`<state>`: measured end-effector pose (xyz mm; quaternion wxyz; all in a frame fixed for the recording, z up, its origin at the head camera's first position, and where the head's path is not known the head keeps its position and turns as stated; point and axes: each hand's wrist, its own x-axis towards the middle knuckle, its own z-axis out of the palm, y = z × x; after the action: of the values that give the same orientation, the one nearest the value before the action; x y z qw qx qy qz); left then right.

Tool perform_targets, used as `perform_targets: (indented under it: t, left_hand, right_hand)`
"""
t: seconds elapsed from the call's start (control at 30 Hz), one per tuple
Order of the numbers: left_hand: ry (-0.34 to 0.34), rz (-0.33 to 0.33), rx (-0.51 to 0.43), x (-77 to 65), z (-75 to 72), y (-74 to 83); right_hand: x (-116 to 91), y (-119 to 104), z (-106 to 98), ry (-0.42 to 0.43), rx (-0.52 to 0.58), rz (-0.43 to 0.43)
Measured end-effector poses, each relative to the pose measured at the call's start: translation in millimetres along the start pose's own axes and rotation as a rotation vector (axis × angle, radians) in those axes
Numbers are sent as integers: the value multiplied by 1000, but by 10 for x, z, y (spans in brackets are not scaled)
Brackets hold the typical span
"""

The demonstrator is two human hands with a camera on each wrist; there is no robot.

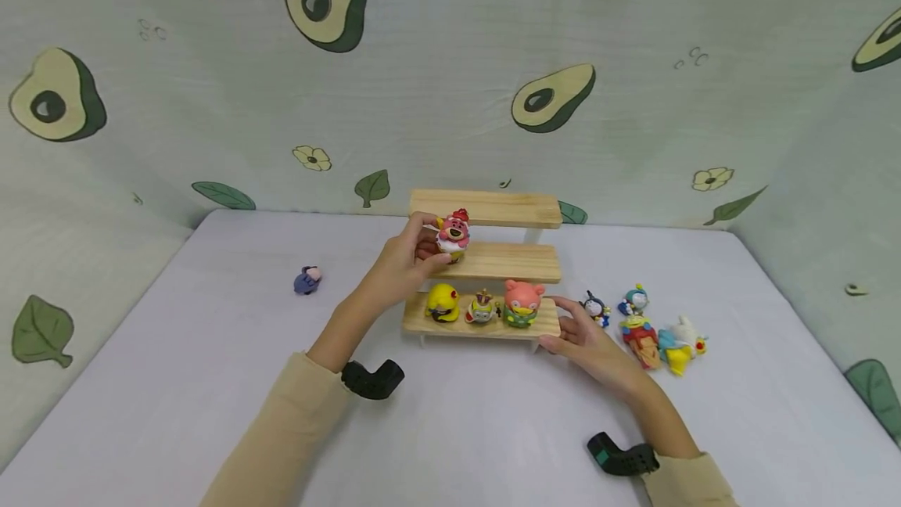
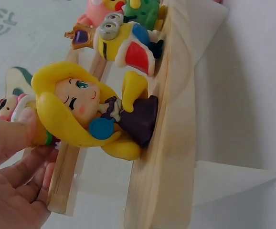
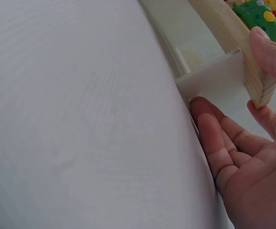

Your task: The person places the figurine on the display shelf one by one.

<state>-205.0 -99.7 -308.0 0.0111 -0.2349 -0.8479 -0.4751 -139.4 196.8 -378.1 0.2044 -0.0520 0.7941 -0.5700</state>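
A three-tier wooden display stand (image 1: 507,260) with white supports stands on the table. At the left end of its middle tier, my left hand (image 1: 403,266) holds a pink bear figurine (image 1: 454,235) upright between thumb and fingers. Along the bottom tier sit a yellow-haired doll figurine (image 2: 71,112), a crowned Minion figurine (image 2: 128,45) and a pink figurine in green (image 1: 522,305). My right hand (image 1: 594,350) grips the right end of the bottom board (image 3: 224,24), thumb on its front edge and a finger at its end; the other fingers curl beside the white support (image 3: 214,76).
A small blue-purple figurine (image 1: 307,280) lies on the table to the left. Right of the stand are a dark-blue and white figurine (image 1: 596,309), a second blue one (image 1: 636,300), a red and brown one (image 1: 642,343) and a white, blue and yellow one (image 1: 679,346). An avocado-print cloth (image 1: 450,100) hangs behind.
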Motion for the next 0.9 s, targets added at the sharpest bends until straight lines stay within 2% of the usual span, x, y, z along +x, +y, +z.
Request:
perform_targets:
  t: [0.2,0.57,0.9]
  left_hand:
    - [-2,-4,3,-21,4,-3]
    - [-12,62,-47,-77,-23,-74]
    - [-6,63,-35,-90,-18,-50]
  right_hand:
    - [-4,9,-11,1,2,6]
    - [23,45,-4,0,21,3]
    - [-11,18,-9,-16,27,-21]
